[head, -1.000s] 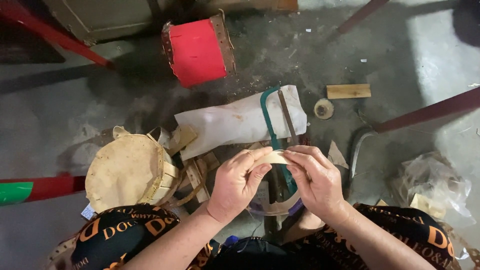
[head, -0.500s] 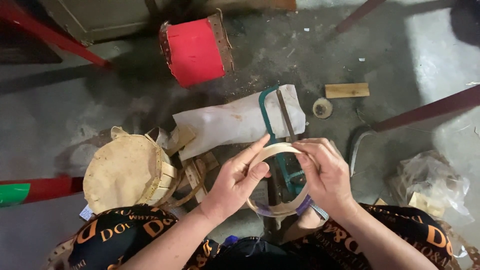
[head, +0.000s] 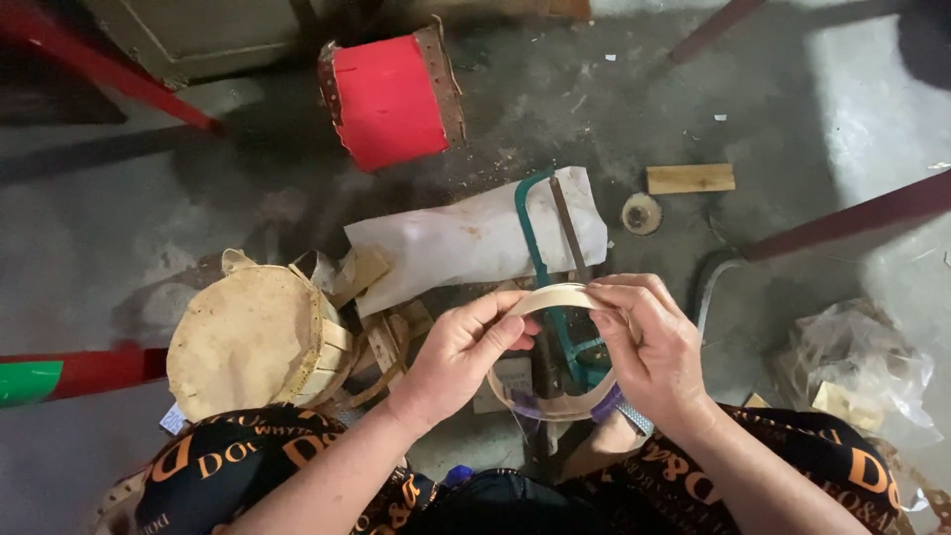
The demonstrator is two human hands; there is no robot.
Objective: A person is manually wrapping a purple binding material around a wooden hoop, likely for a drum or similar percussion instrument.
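Observation:
Both my hands hold a thin pale wooden strip bent into a hoop [head: 555, 297], low in the middle of the head view. My left hand [head: 461, 357] pinches the hoop's left side between thumb and fingers. My right hand [head: 649, 342] grips its right side, fingers curled over the top. The hoop's lower arc shows pale and purplish beneath my hands. Just beyond the hoop a green-framed hacksaw [head: 540, 228] lies on a white sheet [head: 446, 243] on the floor.
A round skin-covered drum [head: 248, 342] with loose wooden strips beside it sits at the left. A red drum [head: 391, 94] lies farther off. A small wood block [head: 690, 178], a tape roll [head: 641, 213], dark red metal legs [head: 852, 213] and a crumpled plastic bag [head: 862, 372] are at the right.
The strip, pinched close between both hands a second ago, has been spread into a wider hoop; my hands have moved slightly apart.

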